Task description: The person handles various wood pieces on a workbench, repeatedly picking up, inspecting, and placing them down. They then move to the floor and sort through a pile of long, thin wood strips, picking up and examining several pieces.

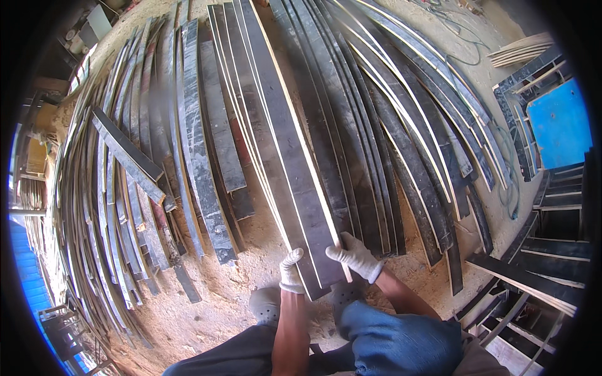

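Long dark-faced plywood strips with pale edges run away from me in the middle of the view. At their near end, my left hand in a pale work glove is closed on the left edge, thumb on top. My right hand, gloved alike, grips the pale right edge, its thumb pointing left over the dark face. Fingers under the edges are hidden, so I cannot tell how many strips each hand takes in. The near ends reach just above my shoes.
More dark strips lie close on the right, and a dense row of strips on the left. One short piece lies aslant across them. Stacked dark boards and a blue panel stand at right. Sawdust covers the ground.
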### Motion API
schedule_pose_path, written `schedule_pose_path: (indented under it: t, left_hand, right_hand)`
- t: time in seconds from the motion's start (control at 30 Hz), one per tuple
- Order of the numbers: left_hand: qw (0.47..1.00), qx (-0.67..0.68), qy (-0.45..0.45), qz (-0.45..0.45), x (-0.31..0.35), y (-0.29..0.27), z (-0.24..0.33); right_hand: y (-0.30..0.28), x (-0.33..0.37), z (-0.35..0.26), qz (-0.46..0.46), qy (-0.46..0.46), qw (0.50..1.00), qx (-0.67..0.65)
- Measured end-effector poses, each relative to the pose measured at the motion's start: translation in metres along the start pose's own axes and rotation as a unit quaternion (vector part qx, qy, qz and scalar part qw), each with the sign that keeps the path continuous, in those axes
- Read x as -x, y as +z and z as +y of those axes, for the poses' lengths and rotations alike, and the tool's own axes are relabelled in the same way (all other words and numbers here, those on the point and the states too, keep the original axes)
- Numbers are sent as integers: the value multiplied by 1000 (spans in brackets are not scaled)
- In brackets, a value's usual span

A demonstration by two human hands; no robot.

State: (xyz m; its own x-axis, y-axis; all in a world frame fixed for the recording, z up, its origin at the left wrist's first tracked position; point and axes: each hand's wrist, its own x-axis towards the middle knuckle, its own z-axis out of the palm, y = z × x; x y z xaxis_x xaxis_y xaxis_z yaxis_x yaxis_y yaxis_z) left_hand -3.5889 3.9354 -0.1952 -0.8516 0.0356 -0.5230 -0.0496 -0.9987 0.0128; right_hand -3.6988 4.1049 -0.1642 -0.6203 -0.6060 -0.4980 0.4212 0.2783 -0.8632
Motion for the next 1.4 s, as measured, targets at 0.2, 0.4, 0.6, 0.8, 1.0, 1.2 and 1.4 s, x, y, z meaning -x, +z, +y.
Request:
schedule_pose_path:
  t: [0.2,0.4,0.6,0.8,1.0,1.2,1.4]
  left_hand:
    - [1000,6,11,-29,-1,-9,3]
    - [999,-3,35,-37,1,-42,8]
    - [997,-35,75,-2,9,-39,14]
    - [972,-178,120,98,5,-35,14]
    - [872,-381,232,204,-4,15,-9]
    - [859,-415,219,206,17,26,-1]
    - [848,-443,219,194,16,28,8]
  right_hand:
    - [2,5,-27,1,7,985,175]
    - [10,20,-49,113,114,964,210]
    - [11,10,-49,318,-236,743,539]
    - [60,-7,-62,31,53,961,270]
    - [28,-43,11,-56,25,994,-85]
    - [25,-43,-1,-61,92,993,-51]
    - [31,-32,-5,-16,32,997,-67]
